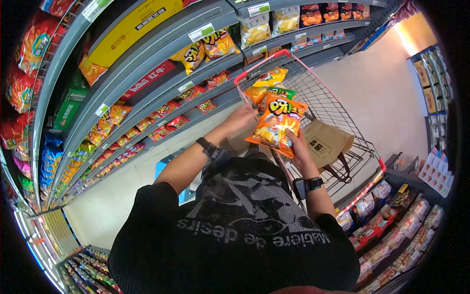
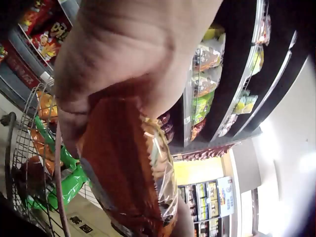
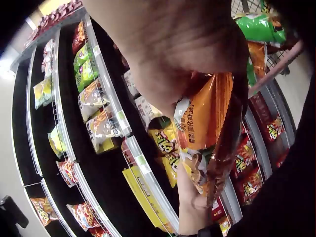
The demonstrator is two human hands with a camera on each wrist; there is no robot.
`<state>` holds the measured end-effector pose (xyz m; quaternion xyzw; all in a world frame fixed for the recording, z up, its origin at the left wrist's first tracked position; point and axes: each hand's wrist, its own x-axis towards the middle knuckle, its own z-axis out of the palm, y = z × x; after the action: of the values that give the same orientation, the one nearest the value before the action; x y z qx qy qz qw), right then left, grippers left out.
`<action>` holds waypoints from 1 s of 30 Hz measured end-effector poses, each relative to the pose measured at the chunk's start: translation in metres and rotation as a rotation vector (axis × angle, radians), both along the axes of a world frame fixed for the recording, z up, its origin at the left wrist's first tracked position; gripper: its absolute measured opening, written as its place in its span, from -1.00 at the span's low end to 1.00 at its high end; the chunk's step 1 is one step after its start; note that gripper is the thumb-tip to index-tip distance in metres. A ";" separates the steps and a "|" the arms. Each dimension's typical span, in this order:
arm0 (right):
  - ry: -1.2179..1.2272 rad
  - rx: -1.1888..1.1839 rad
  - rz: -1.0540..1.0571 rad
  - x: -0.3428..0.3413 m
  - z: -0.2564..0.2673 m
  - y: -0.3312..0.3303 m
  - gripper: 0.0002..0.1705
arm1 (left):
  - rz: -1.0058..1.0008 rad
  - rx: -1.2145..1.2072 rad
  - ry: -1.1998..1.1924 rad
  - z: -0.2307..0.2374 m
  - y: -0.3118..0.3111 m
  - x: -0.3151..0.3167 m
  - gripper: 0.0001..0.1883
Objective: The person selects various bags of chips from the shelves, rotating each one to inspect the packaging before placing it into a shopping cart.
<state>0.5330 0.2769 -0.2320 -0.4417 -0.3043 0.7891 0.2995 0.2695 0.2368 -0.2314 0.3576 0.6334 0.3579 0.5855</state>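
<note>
An orange bag of chips (image 1: 279, 122) is held up in front of the body, over the near side of the shopping cart (image 1: 323, 88). My right hand (image 1: 301, 149) grips its lower right corner, thumb on the printed front. At the opposite side, my left hand (image 1: 241, 120) has its fingers curled at the bag's edge. In the left wrist view the chip bag (image 2: 121, 163) comes out from under the palm, and its crimped seam shows. The right wrist view shows the chip bag's printed back (image 3: 202, 116), with the left hand (image 3: 192, 197) beyond it.
Inside the cart lie a yellow chip bag (image 1: 271, 77), a green bag (image 1: 284, 92) and a brown tote bag (image 1: 325, 142) with dark handles. Snack shelves (image 1: 215, 63) run along the left and front. Packaged goods (image 1: 391, 220) line a shelf at right.
</note>
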 end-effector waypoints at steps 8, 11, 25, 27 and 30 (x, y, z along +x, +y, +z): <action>-0.139 0.054 -0.086 0.023 -0.038 0.033 -0.58 | 0.732 0.070 0.176 0.018 0.017 -0.158 -0.03; -0.273 0.144 -0.075 0.030 -0.074 0.046 -0.43 | 0.945 0.290 0.384 0.001 0.030 -0.210 0.00; -1.012 0.345 -0.154 0.049 -0.100 0.031 -0.26 | 0.669 0.213 0.467 -0.015 0.068 -0.291 -0.24; -1.000 0.388 -0.178 0.052 -0.101 0.024 -0.41 | 0.727 0.180 0.515 -0.006 0.063 -0.281 -0.30; -0.936 0.431 -0.183 0.054 -0.095 0.016 -0.51 | 0.776 0.402 0.585 0.001 0.059 -0.275 -0.54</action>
<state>0.5869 0.2930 -0.3271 -0.7002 -0.5214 0.3972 0.2832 -0.0057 0.2956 -0.2302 0.2869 0.7751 0.5481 0.1286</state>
